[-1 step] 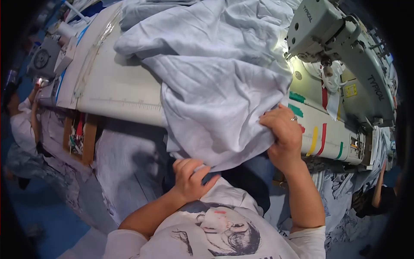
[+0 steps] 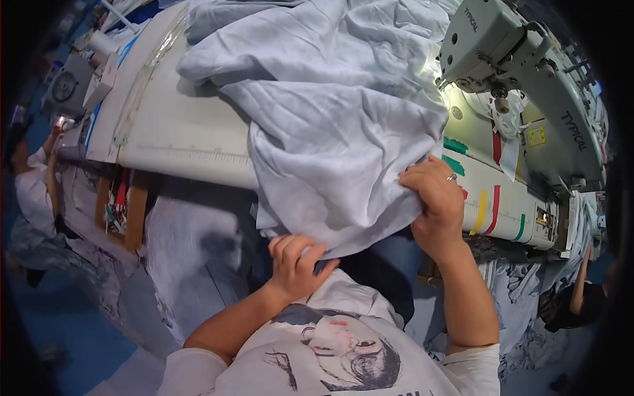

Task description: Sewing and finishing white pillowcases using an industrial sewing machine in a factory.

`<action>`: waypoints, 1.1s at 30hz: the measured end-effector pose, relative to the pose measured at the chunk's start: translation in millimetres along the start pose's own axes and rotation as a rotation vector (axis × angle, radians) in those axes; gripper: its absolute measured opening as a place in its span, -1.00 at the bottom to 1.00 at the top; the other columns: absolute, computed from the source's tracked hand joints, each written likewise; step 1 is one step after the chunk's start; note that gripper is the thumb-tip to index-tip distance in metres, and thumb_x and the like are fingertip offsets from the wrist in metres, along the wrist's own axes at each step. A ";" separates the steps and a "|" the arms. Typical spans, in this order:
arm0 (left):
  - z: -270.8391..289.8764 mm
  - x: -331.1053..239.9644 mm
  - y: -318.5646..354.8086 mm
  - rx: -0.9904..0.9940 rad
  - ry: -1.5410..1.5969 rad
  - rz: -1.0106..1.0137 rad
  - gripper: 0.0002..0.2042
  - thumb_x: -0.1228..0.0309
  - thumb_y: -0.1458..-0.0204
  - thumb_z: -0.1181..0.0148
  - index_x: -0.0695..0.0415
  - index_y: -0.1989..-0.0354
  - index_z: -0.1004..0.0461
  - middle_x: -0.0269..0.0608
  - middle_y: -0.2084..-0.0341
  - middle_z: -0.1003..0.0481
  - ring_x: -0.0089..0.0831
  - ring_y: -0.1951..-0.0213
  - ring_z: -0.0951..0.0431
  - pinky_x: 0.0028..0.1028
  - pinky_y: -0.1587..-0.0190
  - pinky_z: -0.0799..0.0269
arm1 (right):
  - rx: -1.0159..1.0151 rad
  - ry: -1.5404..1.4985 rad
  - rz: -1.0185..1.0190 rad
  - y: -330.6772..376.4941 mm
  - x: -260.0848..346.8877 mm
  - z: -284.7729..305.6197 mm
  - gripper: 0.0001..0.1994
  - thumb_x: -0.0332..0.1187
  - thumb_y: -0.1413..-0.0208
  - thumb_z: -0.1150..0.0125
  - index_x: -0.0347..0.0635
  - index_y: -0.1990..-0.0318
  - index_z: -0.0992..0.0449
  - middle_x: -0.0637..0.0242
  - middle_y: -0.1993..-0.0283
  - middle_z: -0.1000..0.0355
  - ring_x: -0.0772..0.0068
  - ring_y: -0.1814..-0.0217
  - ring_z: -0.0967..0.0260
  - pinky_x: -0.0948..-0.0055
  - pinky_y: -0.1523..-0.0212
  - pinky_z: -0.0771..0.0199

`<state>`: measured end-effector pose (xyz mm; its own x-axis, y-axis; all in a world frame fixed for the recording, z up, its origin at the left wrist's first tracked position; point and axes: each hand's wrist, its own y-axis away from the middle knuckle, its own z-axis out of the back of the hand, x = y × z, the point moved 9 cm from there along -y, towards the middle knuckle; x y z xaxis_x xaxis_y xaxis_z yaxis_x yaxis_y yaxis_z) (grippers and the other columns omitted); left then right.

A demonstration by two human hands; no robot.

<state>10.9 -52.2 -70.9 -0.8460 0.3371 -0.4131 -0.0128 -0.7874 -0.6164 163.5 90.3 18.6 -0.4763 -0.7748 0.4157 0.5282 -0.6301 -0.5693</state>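
Note:
A large pale grey-white cloth [image 2: 330, 158] lies in folds over the sewing table, and its near end hangs off the front edge toward my lap. My left hand [image 2: 295, 267] is at the cloth's bottom hem, fingers curled over it and thumb pointing right. On the right side of the cloth, my right hand [image 2: 436, 198], with a ring on one finger, grips the edge between fingers and thumb. Part of its grip is hidden behind the fabric. The sewing machine [image 2: 502, 72] stands just beyond, to the right, its lamp lighting the cloth's edge.
The white table [image 2: 178, 142] has a ruler scale along its front edge. Coloured tape strips [image 2: 489, 211] mark its right part. Below left hangs an open drawer [image 2: 125, 211] with small items. More pale fabric [image 2: 191, 257] hangs beneath. Other people work at far left and right.
My left hand has shifted slightly up and to the right along the hem. The cloth's lower edge has risen a little; my right hand stays almost in place.

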 end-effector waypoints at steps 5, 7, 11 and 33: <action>1.8 33.0 6.1 0.232 0.031 0.151 -0.73 0.53 0.34 -0.30 0.08 0.36 -0.47 -0.22 0.28 -0.39 -0.21 0.15 -0.36 -0.23 0.07 -0.18 | 0.014 0.068 -0.043 12.6 17.9 7.6 -0.69 -0.69 0.35 -0.12 -0.25 0.31 -0.47 0.16 0.26 -0.47 0.07 0.11 -0.41 0.15 -0.08 -0.32; 27.7 53.3 2.6 0.139 0.552 0.485 -0.86 0.61 0.16 -0.14 0.13 0.39 -0.46 -0.26 0.39 -0.42 -0.36 0.29 -0.42 -0.46 0.20 -0.29 | -0.083 0.167 -0.102 14.6 17.4 27.6 -0.61 -0.68 0.31 -0.15 -0.25 0.19 -0.46 0.11 0.07 -0.42 0.01 -0.02 -0.34 0.19 -0.08 -0.33; 128.7 59.5 -39.0 0.023 0.937 0.736 -0.93 0.48 -0.09 -0.07 0.17 0.31 -0.33 -0.46 0.49 -0.34 -0.73 0.44 -0.27 -0.71 0.36 -0.19 | -0.337 0.057 -0.304 39.0 37.4 52.7 -0.50 -0.59 0.15 -0.25 -0.30 -0.05 -0.33 0.11 -0.08 -0.29 0.18 -0.15 -0.24 0.33 -0.15 -0.22; 161.8 11.9 -55.7 0.398 0.691 0.666 -0.81 0.45 -0.23 0.12 0.27 0.25 -0.43 -0.38 0.44 -0.46 -0.68 0.38 -0.35 -0.62 0.28 -0.32 | 0.433 -1.583 -0.822 60.9 214.1 -101.0 -0.72 -0.34 -0.20 -0.14 -0.40 0.06 -0.46 0.31 0.20 -0.49 0.61 0.19 -0.39 0.58 0.09 -0.40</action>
<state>-84.7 -87.8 67.0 -0.2582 -0.1049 -0.9604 0.0636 -0.9938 0.0914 22.7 -108.7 1.3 0.2189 0.5463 0.8085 0.7767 -0.5991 0.1945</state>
